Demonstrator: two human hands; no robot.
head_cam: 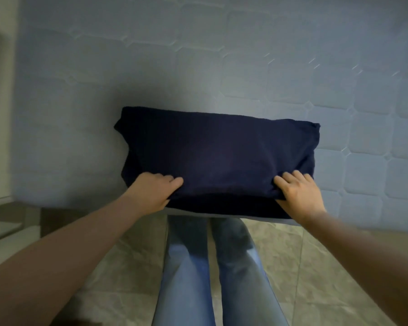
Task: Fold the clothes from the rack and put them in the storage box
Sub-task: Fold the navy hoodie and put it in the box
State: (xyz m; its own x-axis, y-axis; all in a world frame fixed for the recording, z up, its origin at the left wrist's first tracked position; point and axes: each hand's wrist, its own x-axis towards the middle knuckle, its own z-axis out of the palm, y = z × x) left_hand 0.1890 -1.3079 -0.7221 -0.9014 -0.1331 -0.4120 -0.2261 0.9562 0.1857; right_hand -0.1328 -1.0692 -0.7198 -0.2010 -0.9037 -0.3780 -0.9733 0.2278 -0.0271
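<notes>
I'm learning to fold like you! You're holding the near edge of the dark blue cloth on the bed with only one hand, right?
Not quite. The head view shows both hands at it: the left hand grips the near edge of the dark blue cloth at one corner and the right hand grips it at the other. The cloth does lie on the quilted mattress.

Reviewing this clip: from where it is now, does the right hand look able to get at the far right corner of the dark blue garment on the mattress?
Probably yes. The right hand grips the near edge of the dark blue garment, and nothing lies on the cloth or the mattress between it and that far corner; the left hand stays on the other side.
</notes>
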